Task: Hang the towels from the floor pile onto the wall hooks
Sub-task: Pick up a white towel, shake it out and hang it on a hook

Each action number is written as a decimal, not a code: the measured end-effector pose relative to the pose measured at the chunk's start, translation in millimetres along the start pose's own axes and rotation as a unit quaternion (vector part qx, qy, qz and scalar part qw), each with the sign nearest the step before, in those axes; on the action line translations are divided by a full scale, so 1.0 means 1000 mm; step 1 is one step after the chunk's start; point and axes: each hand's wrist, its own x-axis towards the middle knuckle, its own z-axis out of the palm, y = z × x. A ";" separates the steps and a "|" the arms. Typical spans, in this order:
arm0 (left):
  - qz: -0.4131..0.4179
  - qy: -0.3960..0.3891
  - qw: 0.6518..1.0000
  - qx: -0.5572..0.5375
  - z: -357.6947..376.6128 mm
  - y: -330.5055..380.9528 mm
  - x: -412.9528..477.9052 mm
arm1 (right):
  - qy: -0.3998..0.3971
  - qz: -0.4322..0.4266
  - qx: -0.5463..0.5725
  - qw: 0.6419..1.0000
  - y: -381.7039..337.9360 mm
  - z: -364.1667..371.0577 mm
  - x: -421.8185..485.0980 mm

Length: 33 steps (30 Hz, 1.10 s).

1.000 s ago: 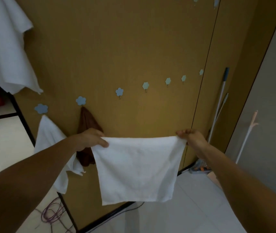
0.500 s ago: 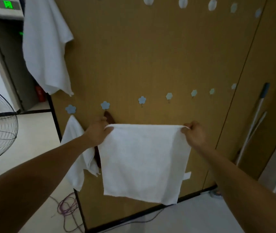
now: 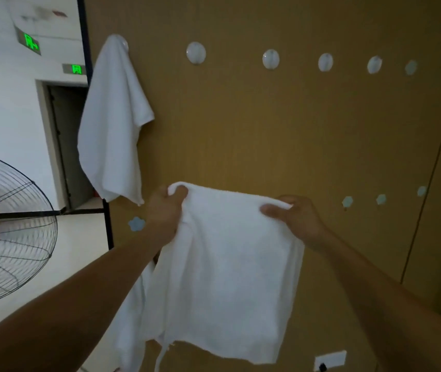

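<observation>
I hold a white towel spread in front of the brown wall panel. My left hand grips its top left corner and my right hand pinches its top right edge. A row of round white hooks runs across the panel above my hands, and several are bare. Another white towel hangs from the leftmost upper hook. A lower row of blue flower hooks shows beside my hands, partly hidden by the towel. A second hung white towel peeks out behind my left forearm.
A large standing fan is at the left. Behind it a doorway and green exit signs show on the white wall. A white socket sits low on the panel. A seam in the panel runs down the right side.
My view tilted up, bringing the upper hook row into sight. Both hands lifted the towel higher and moved closer together, so its top edge now sags and bunches.
</observation>
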 end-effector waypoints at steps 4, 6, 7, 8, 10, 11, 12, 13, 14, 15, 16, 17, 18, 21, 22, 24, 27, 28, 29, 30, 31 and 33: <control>0.052 -0.091 0.994 0.007 -0.002 0.020 0.035 | 0.060 -0.018 0.097 0.993 -0.029 0.018 0.042; 0.075 -0.171 0.981 0.051 -0.004 0.032 0.055 | 0.065 -0.045 0.097 0.992 -0.048 0.028 0.063; 0.081 -0.210 0.972 0.070 -0.004 0.039 0.065 | 0.067 -0.060 0.095 0.991 -0.057 0.033 0.074; 0.086 -0.241 0.964 0.073 -0.004 0.045 0.075 | 0.070 -0.073 0.090 0.991 -0.065 0.037 0.084; 0.091 -0.244 0.965 0.041 -0.003 0.056 0.095 | 0.076 -0.098 0.062 0.990 -0.079 0.042 0.104; 0.097 -0.221 0.970 0.023 -0.003 0.063 0.105 | 0.082 -0.111 0.048 0.989 -0.086 0.044 0.114; 0.109 -0.193 0.975 0.015 -0.002 0.070 0.115 | 0.092 -0.123 0.042 0.987 -0.092 0.046 0.125; 0.127 -0.169 0.977 0.018 -0.001 0.078 0.125 | 0.103 -0.133 0.045 0.985 -0.098 0.048 0.136; 0.154 -0.146 0.977 0.026 0.002 0.087 0.133 | 0.115 -0.139 0.053 0.982 -0.104 0.050 0.148; 0.189 -0.122 0.974 0.039 0.004 0.097 0.142 | 0.127 -0.141 0.061 0.980 -0.111 0.052 0.159; 0.225 -0.096 0.968 0.048 0.008 0.106 0.149 | 0.137 -0.144 0.071 0.978 -0.118 0.054 0.170; 0.264 -0.071 0.960 0.054 0.012 0.118 0.160 | 0.145 -0.152 0.080 0.974 -0.127 0.055 0.184; 0.298 -0.051 0.951 0.064 0.016 0.130 0.168 | 0.156 -0.161 0.084 0.971 -0.136 0.056 0.196; 0.374 0.009 0.923 0.088 0.025 0.159 0.198 | 0.190 -0.192 0.095 0.958 -0.163 0.061 0.232; 0.384 0.033 0.919 0.088 0.030 0.168 0.211 | 0.199 -0.200 0.098 0.954 -0.173 0.062 0.246; 0.393 0.094 0.908 0.113 0.037 0.185 0.238 | 0.210 -0.212 0.099 0.949 -0.192 0.063 0.275; 0.395 0.175 0.886 0.167 0.046 0.205 0.271 | 0.222 -0.234 0.081 0.943 -0.218 0.064 0.312; 0.397 0.186 0.883 0.169 0.048 0.211 0.282 | 0.228 -0.238 0.071 0.941 -0.225 0.064 0.324; 0.400 0.189 0.881 0.169 0.050 0.215 0.292 | 0.232 -0.238 0.055 0.941 -0.231 0.064 0.335; 0.403 0.191 0.878 0.177 0.053 0.217 0.300 | 0.237 -0.236 0.028 0.942 -0.234 0.065 0.344; 0.396 0.191 0.876 0.198 0.055 0.217 0.306 | 0.241 -0.235 -0.013 0.942 -0.234 0.067 0.351; 0.367 0.197 0.874 0.251 0.059 0.209 0.311 | 0.250 -0.236 -0.100 0.934 -0.227 0.071 0.359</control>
